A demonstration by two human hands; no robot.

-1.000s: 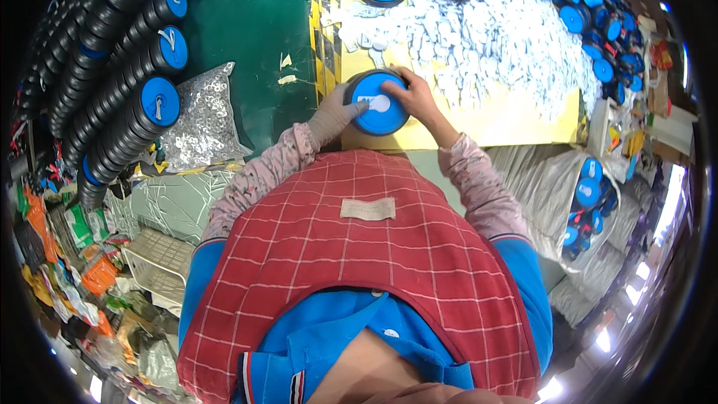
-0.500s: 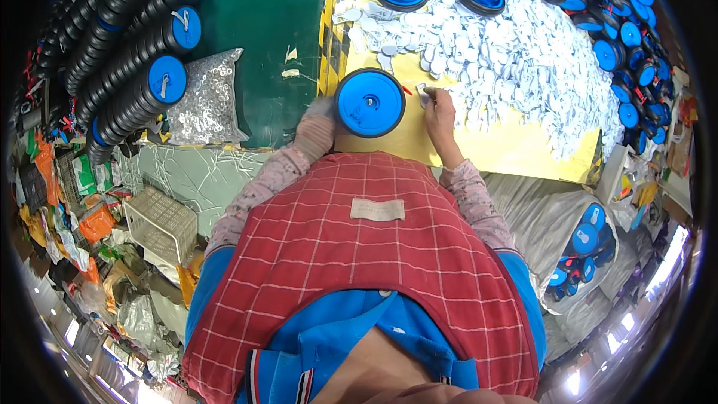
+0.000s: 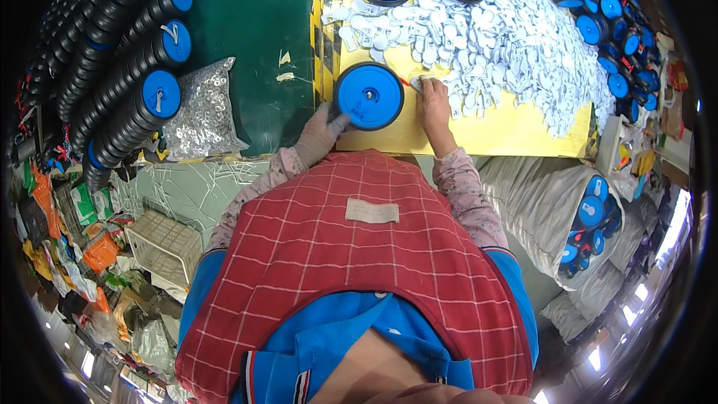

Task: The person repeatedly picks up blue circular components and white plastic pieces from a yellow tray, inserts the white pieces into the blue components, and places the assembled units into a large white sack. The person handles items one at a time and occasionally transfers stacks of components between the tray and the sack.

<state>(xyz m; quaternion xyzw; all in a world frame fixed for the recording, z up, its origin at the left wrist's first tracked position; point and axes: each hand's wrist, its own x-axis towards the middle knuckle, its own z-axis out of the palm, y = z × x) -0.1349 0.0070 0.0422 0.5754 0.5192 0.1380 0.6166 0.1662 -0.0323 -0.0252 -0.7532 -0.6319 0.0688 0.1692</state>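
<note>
Gripping one blue wheel [image 3: 369, 97], upper centre: our left hand [image 3: 318, 135]. Perhaps pinching one white tag [image 3: 416, 83]: our right hand [image 3: 434, 114]. We are risking the wheel slipping, should the left grip slacken.

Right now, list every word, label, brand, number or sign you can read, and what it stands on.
None is readable.
Beige patch on the red checked apron: faint print, too small.
Blue wheel at the left hand: dark marks, too small to make out.
</note>
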